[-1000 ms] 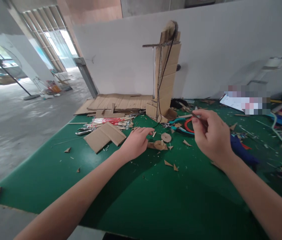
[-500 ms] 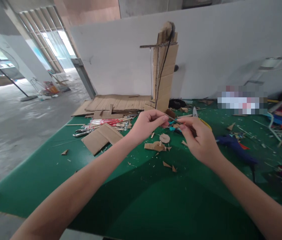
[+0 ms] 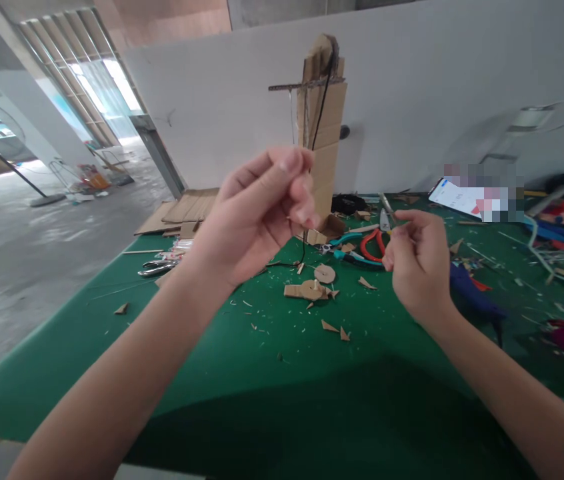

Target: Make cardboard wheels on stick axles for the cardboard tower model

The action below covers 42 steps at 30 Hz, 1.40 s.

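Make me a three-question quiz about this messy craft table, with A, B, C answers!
1. Where does the cardboard tower stand?
A. At the table's far edge by the white wall
B. On the floor
C. In the right hand

2. What colour is the table mat?
A. Blue
B. Green
C. Yellow

3. How is the left hand?
A. Flat on the mat
B. Raised, fingers pinched together
C. Holding scissors

Answers: 1 A, it rises against the wall; 2 B, the mat is green all over; 3 B, it is lifted above the mat with its fingertips closed.
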Motion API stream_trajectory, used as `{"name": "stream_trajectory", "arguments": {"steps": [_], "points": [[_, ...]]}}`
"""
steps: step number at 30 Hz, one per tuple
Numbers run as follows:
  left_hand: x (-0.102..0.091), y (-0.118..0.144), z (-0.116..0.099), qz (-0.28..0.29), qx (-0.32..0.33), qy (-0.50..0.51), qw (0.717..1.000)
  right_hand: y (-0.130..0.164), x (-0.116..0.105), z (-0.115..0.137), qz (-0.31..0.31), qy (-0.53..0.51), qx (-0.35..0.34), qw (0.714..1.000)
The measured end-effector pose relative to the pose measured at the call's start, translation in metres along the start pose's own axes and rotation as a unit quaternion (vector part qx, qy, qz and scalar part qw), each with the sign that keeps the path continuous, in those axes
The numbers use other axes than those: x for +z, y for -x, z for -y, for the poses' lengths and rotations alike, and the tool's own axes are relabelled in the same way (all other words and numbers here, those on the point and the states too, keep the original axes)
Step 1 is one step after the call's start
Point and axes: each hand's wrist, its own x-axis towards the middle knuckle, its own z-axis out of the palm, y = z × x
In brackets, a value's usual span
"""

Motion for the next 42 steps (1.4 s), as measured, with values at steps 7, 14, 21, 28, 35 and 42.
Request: {"name": "stream_trajectory", "arguments": {"steps": [7, 14, 21, 28, 35, 42], "points": [[-0.048, -0.011, 0.033, 0.106, -0.008, -0.498, 0.860, 0.008, 0.017, 0.009, 0.127, -0.204, 0.281, 0.929], [-0.046, -0.004, 0.075, 0.385, -0.159, -0.608, 0.676, 0.020, 0.027, 0.005, 0.271, -0.208, 0.358, 0.869], [-0.036, -0.001, 0.093, 0.397, -0.130, -0.578, 0.701, 0.021, 0.029, 0.000, 0.261, -0.126, 0.280, 0.915], [-0.037, 0.000, 0.116, 0.383, -0.066, -0.558, 0.733, 0.019, 0.028, -0.004, 0.217, -0.051, 0.204, 0.953], [-0.038, 0.002, 0.122, 0.355, -0.033, -0.572, 0.739, 0.020, 0.030, 0.004, 0.226, -0.174, 0.270, 0.920], [-0.040, 0.002, 0.113, 0.319, -0.061, -0.643, 0.693, 0.020, 0.026, 0.004, 0.220, -0.137, 0.240, 0.935]]}}
